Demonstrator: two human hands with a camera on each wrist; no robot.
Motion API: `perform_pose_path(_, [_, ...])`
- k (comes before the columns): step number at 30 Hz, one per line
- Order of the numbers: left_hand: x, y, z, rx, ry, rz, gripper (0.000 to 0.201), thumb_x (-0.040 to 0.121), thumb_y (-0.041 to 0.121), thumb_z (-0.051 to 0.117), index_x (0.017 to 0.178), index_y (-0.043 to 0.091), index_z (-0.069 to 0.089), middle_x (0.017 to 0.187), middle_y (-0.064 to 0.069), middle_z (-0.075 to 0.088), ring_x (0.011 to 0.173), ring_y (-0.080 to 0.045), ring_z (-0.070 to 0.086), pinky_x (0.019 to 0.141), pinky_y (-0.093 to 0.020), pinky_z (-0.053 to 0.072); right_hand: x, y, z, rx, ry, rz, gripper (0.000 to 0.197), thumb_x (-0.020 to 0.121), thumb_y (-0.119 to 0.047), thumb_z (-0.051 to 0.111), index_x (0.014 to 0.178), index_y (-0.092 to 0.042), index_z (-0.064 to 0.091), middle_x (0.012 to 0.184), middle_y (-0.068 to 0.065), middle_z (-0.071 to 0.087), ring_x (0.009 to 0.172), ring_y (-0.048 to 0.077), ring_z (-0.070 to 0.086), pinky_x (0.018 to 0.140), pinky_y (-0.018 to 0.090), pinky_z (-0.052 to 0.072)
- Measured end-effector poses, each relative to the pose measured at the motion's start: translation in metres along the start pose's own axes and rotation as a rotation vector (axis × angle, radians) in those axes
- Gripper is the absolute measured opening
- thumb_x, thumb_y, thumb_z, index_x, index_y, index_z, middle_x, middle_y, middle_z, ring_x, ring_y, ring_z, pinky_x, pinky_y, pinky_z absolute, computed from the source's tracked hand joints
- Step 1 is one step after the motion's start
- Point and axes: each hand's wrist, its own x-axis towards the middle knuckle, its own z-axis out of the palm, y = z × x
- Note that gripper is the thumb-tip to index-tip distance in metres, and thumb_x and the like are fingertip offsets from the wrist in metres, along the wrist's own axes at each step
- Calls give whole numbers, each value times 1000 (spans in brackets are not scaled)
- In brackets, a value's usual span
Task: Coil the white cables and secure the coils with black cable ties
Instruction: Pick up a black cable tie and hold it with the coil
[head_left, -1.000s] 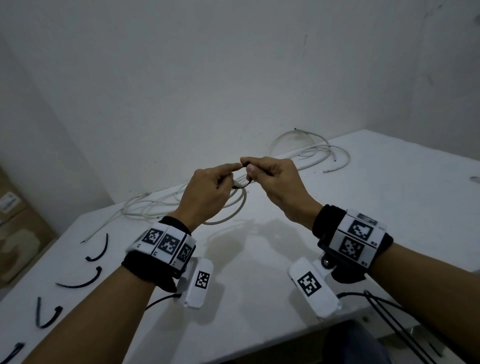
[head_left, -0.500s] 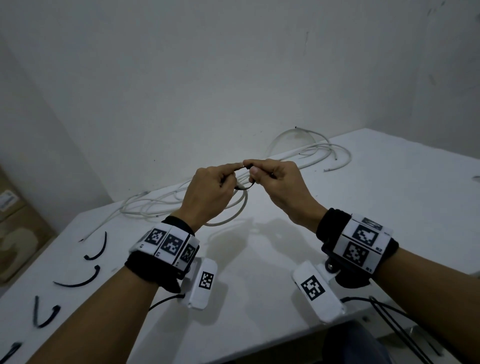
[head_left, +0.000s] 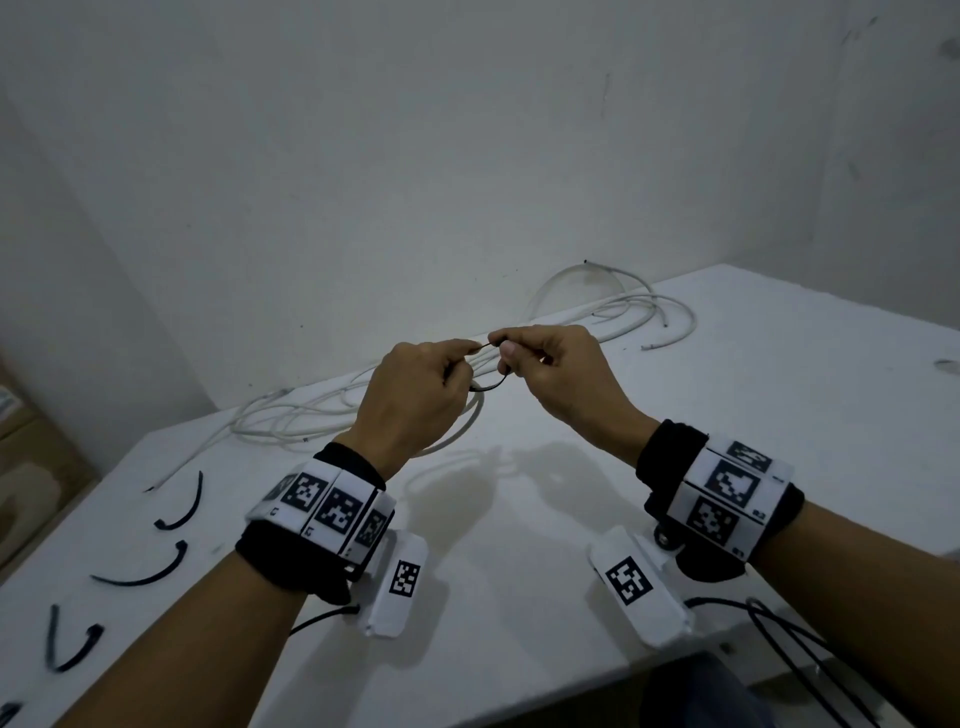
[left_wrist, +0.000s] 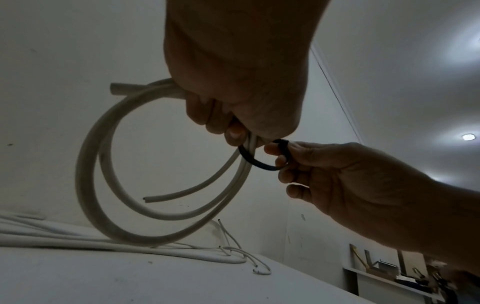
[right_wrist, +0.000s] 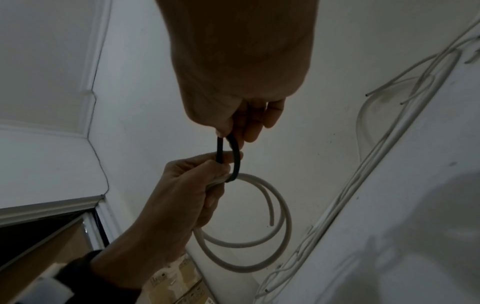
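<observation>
White cable coil (left_wrist: 109, 164), gripped in my left hand (head_left: 415, 400), hangs above the desk (head_left: 779, 441). My right hand (head_left: 561, 374) pinches the black cable tie (left_wrist: 257, 160) looped around the coil's strands.

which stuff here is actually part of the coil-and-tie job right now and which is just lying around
In use:
- white coil, gripped by the left hand
- black tie looped round the coil, pinched by the right hand

Waiting or idle:
- loose white cables on the table
- spare black ties at the table's left
- cardboard box beside the table
</observation>
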Motion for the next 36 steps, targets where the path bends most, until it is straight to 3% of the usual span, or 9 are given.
perform_pose_path(3, [3,1,0,38,14,3,40,86,17,41,113,16,71,67,-10,71,47,-15,42,51,-27,35,1,-1,0,-16,40,-37,19,92,-11,56,103,-10,71,67,-13,63,64,-1,57,67,10,45])
perform_pose_path(6, [3,2,-2,47,7,32,36,88,10,46,113,15,71,64,-11,70,43,-9,38,47,-25,31,1,0,0,-56,10,-14,20,92,-11,55,105,-9,71,68,-14,62,61,-8,55,62,4,40])
perform_pose_path(12, [2,2,4,70,-29,72,48,78,23,33,106,17,72,71,-11,73,59,-30,60,57,-39,47,-2,-7,-4,-223,-64,-67,21,93,-9,53,100,-8,72,79,8,71,70,8,60,57,10,37])
perform_pose_path(15, [4,2,6,78,-20,78,44,78,23,33,97,13,73,70,-10,73,61,-30,62,58,-40,48,-3,-8,-4,-213,-78,-62,21,93,-9,53,97,-7,73,76,5,70,59,-5,55,54,7,37])
perform_pose_path(19, [4,4,8,109,-36,119,42,79,23,32,88,13,72,70,-10,72,61,-31,61,58,-40,47,-1,-11,-4,-147,-99,20,15,90,-10,57,98,-9,70,70,0,67,69,11,63,67,20,49])
perform_pose_path(21, [7,7,6,131,-32,133,42,79,24,31,85,13,71,70,-11,72,62,-31,60,58,-38,45,-2,-13,-5,-95,-88,19,12,90,-10,59,101,-12,63,67,0,66,64,4,62,63,15,47])
perform_pose_path(27, [8,8,-5,164,-86,204,50,85,28,30,121,18,63,69,-9,69,57,-31,54,54,-31,32,6,-19,-14,-80,-43,-35,12,81,-10,70,73,-13,61,70,4,72,67,15,69,68,32,57])
perform_pose_path(30, [4,15,-6,51,-121,243,45,86,38,34,119,19,57,67,-6,67,54,-29,52,53,-35,37,8,-15,-16,-71,9,-41,11,78,-8,72,71,-10,64,71,7,72,69,19,69,69,33,56])
perform_pose_path(36, [10,9,-7,134,-103,304,42,89,46,44,114,20,65,48,15,36,48,-14,36,50,-26,25,2,-12,-19,-141,32,-88,8,79,-11,73,74,-6,70,62,-4,64,55,-1,55,54,9,39])
